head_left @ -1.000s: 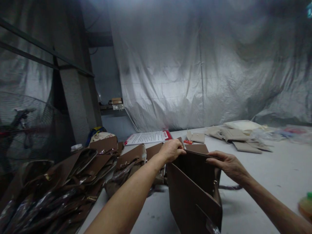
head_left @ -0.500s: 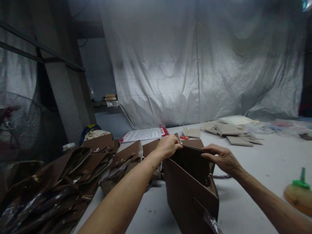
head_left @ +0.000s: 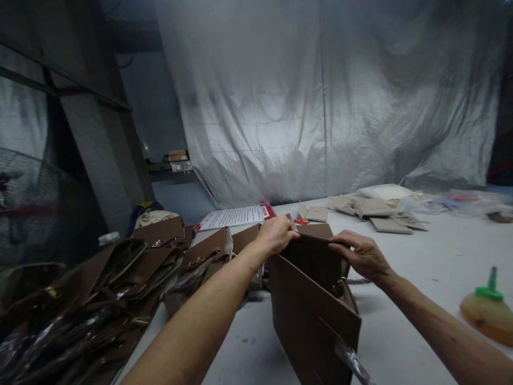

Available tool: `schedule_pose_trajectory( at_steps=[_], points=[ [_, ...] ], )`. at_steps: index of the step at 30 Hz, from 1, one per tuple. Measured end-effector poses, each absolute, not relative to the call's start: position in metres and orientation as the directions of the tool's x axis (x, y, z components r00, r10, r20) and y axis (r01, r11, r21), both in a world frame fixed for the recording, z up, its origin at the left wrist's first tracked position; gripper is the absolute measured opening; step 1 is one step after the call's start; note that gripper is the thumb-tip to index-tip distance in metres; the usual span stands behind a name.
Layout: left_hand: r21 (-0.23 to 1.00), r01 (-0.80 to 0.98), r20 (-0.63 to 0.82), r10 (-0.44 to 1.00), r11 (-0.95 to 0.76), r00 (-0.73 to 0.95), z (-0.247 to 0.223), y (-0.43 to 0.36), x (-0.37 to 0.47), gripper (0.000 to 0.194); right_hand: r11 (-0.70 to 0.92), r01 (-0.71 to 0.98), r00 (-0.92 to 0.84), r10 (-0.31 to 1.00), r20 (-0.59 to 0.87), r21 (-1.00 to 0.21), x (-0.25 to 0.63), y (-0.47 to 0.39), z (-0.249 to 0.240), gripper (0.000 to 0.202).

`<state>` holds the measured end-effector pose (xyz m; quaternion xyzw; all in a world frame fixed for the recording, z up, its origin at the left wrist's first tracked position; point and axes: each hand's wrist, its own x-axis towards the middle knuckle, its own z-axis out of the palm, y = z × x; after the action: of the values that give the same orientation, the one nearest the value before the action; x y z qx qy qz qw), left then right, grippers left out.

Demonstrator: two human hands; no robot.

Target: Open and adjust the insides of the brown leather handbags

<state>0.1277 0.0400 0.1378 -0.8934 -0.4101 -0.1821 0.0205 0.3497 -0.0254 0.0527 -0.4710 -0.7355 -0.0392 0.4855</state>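
A brown handbag (head_left: 312,315) stands upright on the white table, its mouth open and its inside dark. My left hand (head_left: 276,234) pinches the far top edge near its left corner. The fingers of my right hand (head_left: 358,254) grip the same edge near the right corner, thumb toward me. A small gold ring (head_left: 340,286) shows at the bag's right side. Clear plastic wrap (head_left: 352,359) hangs from a strip on the near panel. The bag's base runs out of view at the bottom.
Several brown bags (head_left: 88,283) are heaped at left. Behind them lies a printed sign (head_left: 234,216). Beige leather pieces (head_left: 377,208) and plastic bags (head_left: 465,203) lie at the back right. A squeeze bottle (head_left: 487,313) with a green nozzle stands at right. A silver curtain (head_left: 272,107) hangs behind.
Both hands keep their hold on the bag's far edge, with hardly any movement. The view has shifted slightly, so the bottle appears a little further left.
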Motion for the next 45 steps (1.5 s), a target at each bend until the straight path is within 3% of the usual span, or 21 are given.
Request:
schedule_pose_trajectory(
  at_steps=[8,14,26,35,45],
  points=[
    [0.124,0.757,0.326,0.747,-0.641,0.579,0.138,0.041,0.126,0.024,0.506,0.780,-0.095,0.677,0.730,-0.368,0.340,-0.029,0.060,0.022],
    [0.124,0.764,0.331,0.753,-0.633,0.570,0.137,0.041,0.126,0.023,0.465,0.863,-0.199,0.672,0.713,-0.199,0.333,-0.018,0.069,0.025],
    [0.141,0.768,0.378,0.751,-0.624,0.541,0.133,0.043,0.124,0.023,0.393,0.918,-0.267,0.704,0.658,-0.048,0.319,-0.008,0.084,0.021],
    [0.124,0.782,0.365,0.761,-0.611,0.536,0.134,0.044,0.126,0.022,0.288,0.953,-0.186,0.805,0.564,-0.097,0.308,0.001,0.093,0.025],
    [0.128,0.745,0.380,0.726,-0.655,0.573,0.135,0.045,0.117,0.019,0.389,0.904,-0.218,0.780,0.587,-0.180,0.295,0.011,0.096,0.019]
  ],
)
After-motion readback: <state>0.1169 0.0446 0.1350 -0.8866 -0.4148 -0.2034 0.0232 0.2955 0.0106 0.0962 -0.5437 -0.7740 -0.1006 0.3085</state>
